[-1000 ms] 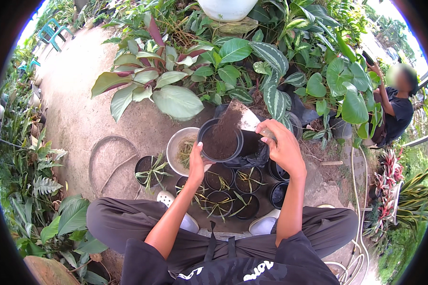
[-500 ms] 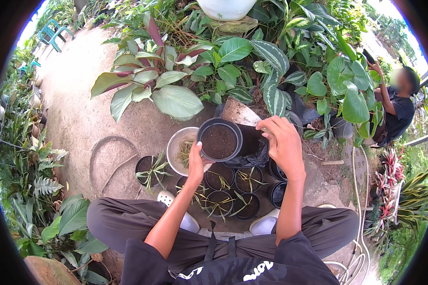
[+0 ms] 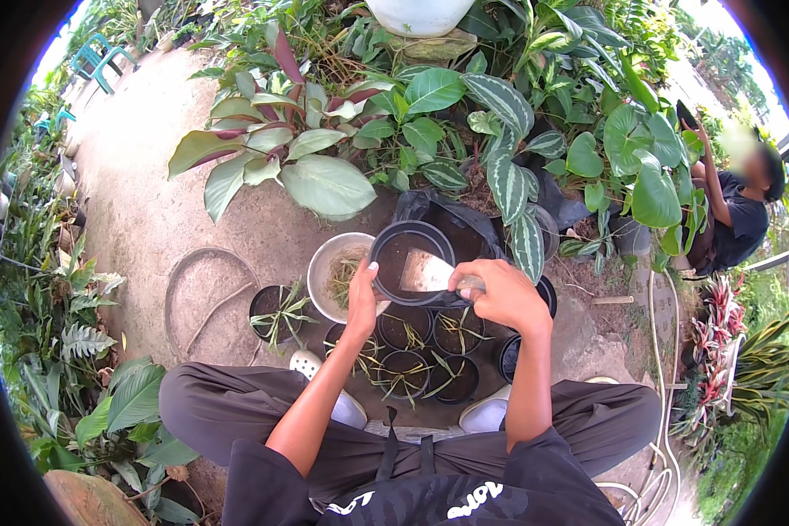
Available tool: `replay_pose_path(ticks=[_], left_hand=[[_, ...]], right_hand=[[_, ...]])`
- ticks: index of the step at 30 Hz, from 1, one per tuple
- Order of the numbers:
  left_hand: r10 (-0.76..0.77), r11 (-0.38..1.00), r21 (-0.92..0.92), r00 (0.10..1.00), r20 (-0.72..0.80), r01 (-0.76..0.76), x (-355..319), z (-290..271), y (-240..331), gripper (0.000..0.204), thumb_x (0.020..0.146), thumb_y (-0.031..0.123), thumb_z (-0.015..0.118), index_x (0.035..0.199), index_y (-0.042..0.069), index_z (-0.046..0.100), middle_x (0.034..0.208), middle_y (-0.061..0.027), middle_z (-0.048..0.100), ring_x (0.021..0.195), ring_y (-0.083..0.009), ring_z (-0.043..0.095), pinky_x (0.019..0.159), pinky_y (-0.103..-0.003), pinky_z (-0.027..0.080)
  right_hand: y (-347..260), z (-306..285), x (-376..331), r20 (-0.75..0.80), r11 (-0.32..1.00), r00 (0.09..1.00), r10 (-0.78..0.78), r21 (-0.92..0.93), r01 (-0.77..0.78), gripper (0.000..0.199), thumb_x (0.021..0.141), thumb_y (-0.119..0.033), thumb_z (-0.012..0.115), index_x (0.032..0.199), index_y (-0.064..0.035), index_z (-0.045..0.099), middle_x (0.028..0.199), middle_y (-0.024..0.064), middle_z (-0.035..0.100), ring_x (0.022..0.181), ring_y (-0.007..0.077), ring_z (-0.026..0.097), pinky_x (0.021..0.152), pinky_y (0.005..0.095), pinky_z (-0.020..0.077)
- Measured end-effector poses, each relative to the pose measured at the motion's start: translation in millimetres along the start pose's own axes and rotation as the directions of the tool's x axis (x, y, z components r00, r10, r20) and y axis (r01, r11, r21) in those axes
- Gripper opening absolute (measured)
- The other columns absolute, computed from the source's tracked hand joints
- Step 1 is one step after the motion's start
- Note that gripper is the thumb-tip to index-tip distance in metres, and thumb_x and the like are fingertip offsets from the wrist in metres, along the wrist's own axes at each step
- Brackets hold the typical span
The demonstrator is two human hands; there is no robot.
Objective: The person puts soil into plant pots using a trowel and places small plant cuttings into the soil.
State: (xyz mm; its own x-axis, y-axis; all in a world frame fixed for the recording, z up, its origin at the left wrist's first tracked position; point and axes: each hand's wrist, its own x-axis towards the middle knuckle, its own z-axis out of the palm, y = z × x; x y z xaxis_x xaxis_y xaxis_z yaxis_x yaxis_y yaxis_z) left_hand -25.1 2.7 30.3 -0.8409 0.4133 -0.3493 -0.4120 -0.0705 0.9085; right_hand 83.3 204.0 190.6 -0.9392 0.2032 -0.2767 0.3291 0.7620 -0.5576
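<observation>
Left hand (image 3: 361, 302), fingers clamped, grips the black pot (image 3: 409, 261); right hand (image 3: 502, 294), fingers clamped, angles a trowel (image 3: 428, 273) inside.

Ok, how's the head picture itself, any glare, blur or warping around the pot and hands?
Head view: soft, even daylight with no hard shadows; pot, trowel, left hand and right hand look sharp at centre; fisheye bends the scene toward a black rim; the sky at upper right is blown out white; the other person's face is blurred.

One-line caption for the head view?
Left hand holds round black plastic pot; right hand holds flat metal trowel over it.
</observation>
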Motion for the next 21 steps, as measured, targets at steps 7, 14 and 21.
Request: replay_pose_path(ticks=[7,14,21], left_hand=[[0.093,0.995,0.025,0.994,0.054,-0.095,0.3,-2.5,-1.5,0.076,0.100,0.043,0.048,0.153,-0.010,0.035,0.133,-0.0215,0.060,0.104,-0.0228,0.068,0.082,-0.034,0.057],[0.069,0.989,0.129,0.996,0.057,-0.076,0.9,-2.6,-4.8,0.078,0.099,0.046,0.048,0.154,-0.009,0.036,0.137,-0.0220,0.058,0.113,-0.0241,0.063,0.079,-0.033,0.057],[0.044,0.994,0.093,0.995,0.093,-0.052,-1.9,0.6,-5.7,0.077,0.099,0.048,0.048,0.154,-0.006,0.039,0.136,-0.0193,0.059,0.111,-0.0226,0.063,0.079,-0.032,0.055]], right_hand=[[-10.5,-5.3,-9.0,0.020,0.983,0.989,0.147,-0.116,-0.143,0.020,0.083,-0.008,0.068,0.102,-0.0122,0.075,0.092,0.0180,0.073,0.095,0.0382,0.067,0.084,0.0468,0.0502],[-12.1,-0.9,-10.1,0.057,0.977,0.985,0.160,-0.153,-0.150,0.020,0.083,-0.008,0.068,0.100,-0.0136,0.075,0.093,0.0169,0.073,0.095,0.0381,0.067,0.086,0.0475,0.0499],[-18.4,4.6,-6.8,0.021,0.995,0.999,0.045,-0.090,-0.043,0.020,0.084,-0.007,0.067,0.102,-0.0139,0.073,0.098,0.0145,0.072,0.099,0.0365,0.067,0.087,0.0463,0.0496]])
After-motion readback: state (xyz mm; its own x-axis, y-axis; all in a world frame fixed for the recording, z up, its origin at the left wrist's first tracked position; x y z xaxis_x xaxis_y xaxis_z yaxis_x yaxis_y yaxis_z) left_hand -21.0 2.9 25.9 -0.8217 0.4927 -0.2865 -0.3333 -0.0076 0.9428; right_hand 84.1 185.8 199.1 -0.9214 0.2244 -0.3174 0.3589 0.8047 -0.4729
